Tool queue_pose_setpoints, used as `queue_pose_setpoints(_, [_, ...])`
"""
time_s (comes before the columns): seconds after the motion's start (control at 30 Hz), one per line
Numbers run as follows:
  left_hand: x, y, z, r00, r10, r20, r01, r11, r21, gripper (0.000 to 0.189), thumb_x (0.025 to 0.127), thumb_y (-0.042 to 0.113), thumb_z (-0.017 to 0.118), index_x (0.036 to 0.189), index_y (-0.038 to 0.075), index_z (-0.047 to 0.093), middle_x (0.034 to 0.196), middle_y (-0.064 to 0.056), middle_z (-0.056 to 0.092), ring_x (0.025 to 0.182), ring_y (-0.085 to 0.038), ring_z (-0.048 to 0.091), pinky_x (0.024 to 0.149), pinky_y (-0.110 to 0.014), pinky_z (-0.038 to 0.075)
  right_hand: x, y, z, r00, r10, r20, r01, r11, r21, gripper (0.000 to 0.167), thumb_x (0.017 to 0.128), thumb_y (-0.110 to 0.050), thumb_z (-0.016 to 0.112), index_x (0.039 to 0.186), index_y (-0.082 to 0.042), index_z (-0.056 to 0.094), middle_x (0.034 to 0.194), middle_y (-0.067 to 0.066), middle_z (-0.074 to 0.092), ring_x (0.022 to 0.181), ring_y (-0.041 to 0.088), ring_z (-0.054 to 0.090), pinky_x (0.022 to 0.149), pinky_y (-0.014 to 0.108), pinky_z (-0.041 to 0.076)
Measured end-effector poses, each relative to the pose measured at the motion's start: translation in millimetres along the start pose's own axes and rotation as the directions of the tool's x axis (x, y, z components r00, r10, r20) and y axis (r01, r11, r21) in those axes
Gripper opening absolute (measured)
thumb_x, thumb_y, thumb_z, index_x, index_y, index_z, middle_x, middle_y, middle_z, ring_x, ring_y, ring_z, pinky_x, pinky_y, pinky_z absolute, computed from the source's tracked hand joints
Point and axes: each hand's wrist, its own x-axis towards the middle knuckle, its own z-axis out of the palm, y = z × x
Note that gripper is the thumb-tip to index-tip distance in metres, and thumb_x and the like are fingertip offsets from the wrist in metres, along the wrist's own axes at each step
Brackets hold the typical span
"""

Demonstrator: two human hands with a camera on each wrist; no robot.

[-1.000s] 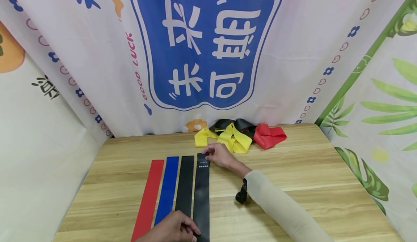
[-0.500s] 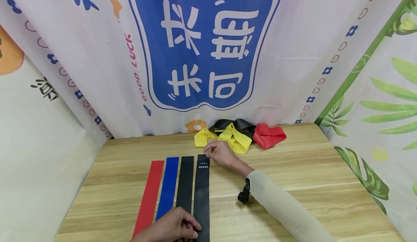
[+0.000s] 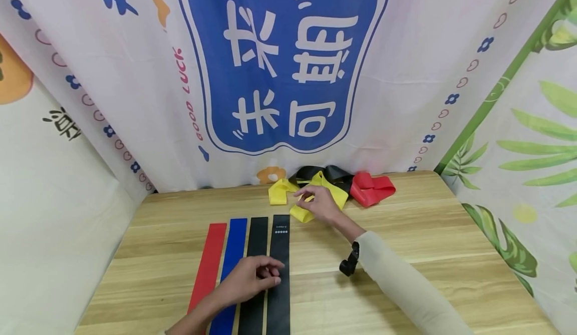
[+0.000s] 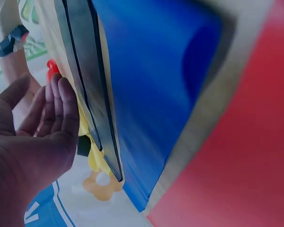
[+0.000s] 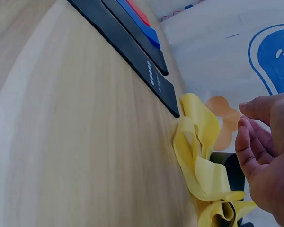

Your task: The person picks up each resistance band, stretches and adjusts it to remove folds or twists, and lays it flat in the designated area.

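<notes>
Four flat elastic bands lie side by side: a red band (image 3: 209, 265), a blue band (image 3: 236, 245), a plain black band (image 3: 258, 235) and a black band with white print (image 3: 280, 255) at the right end. My left hand (image 3: 252, 277) hovers over the two black bands, fingers loosely bent and holding nothing; the left wrist view shows its bare palm. Over the crumpled yellow band (image 3: 338, 195) is my right hand (image 3: 319, 204), thumb and fingertips close together with nothing between them. In the right wrist view the yellow band (image 5: 206, 175) lies in loops beside that hand.
Behind the yellow band a black band (image 3: 331, 174) is heaped against the printed curtain (image 3: 396, 99). A folded red band (image 3: 371, 189) sits right of it. Everything rests on a wooden table (image 3: 405, 235), with the curtain along its back edge.
My right hand has left the top end of the printed black band and moved right to the yellow band. My left hand has lifted off that band's near part and moved forward.
</notes>
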Motion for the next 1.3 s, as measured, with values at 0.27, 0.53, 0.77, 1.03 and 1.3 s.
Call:
queue_pose_setpoints(0.27, [20.5, -0.3, -7.8, 0.983, 0.074, -0.167, -0.065, 0.996, 0.057, 0.03, 0.098, 0.018, 0.078, 0.126, 0.006, 0.075, 0.111, -0.005, 0.074, 0.09, -0.014, 0.069, 0.075, -0.022, 0.058, 0.9, 0.1, -15.6, 0.999, 0.026, -0.041, -0.027, 0.999, -0.026, 0.019, 0.092, -0.005, 0.081, 0.11, -0.005, 0.08, 0.11, 0.015, 0.077, 0.095, 0.021, 0.072, 0.082, 0.035, 0.063])
queue_pose_setpoints(0.53, [43.0, -3.9, -15.9, 0.935, 0.084, -0.346, -0.063, 0.995, 0.071, 0.037, 0.096, 0.02, 0.081, 0.13, 0.008, 0.073, 0.12, -0.011, 0.074, 0.1, -0.019, 0.072, 0.082, -0.029, 0.061, 2.6, 8.2, -36.4, 0.997, 0.011, -0.072, -0.013, 0.999, -0.037, 0.025, 0.092, -0.004, 0.081, 0.116, 0.003, 0.077, 0.114, 0.022, 0.076, 0.097, 0.028, 0.073, 0.089, 0.043, 0.063])
queue_pose_setpoints(0.77, [67.6, -2.4, -23.6, 0.908, 0.079, -0.412, -0.066, 0.997, 0.046, 0.047, 0.095, 0.019, 0.082, 0.139, 0.006, 0.068, 0.131, -0.016, 0.07, 0.111, -0.031, 0.071, 0.091, -0.044, 0.062, 4.8, 24.0, -52.2, 0.993, 0.034, -0.117, -0.04, 0.998, -0.049, 0.03, 0.092, -0.003, 0.081, 0.12, 0.004, 0.075, 0.116, 0.024, 0.075, 0.1, 0.034, 0.074, 0.084, 0.038, 0.064])
queue_pose_setpoints(1.03, [99.6, 3.2, -17.4, 0.896, 0.134, -0.424, -0.097, 0.989, 0.108, 0.052, 0.095, 0.015, 0.081, 0.142, 0.001, 0.064, 0.134, -0.02, 0.067, 0.117, -0.037, 0.066, 0.096, -0.052, 0.058, 9.8, 41.5, -64.0, 0.985, 0.047, -0.166, -0.057, 0.997, -0.056, 0.036, 0.09, 0.0, 0.081, 0.124, 0.007, 0.072, 0.121, 0.028, 0.073, 0.113, 0.044, 0.07, 0.096, 0.05, 0.059])
queue_pose_setpoints(1.3, [130.3, 15.9, -7.1, 0.9, 0.187, -0.393, -0.166, 0.982, 0.088, 0.054, 0.096, 0.013, 0.08, 0.145, -0.001, 0.061, 0.141, -0.021, 0.064, 0.123, -0.037, 0.066, 0.099, -0.052, 0.058, 14.5, 50.8, -68.8, 0.987, 0.106, -0.122, -0.111, 0.993, -0.036, 0.044, 0.093, 0.0, 0.079, 0.134, 0.007, 0.067, 0.127, 0.029, 0.07, 0.119, 0.044, 0.067, 0.102, 0.054, 0.055])
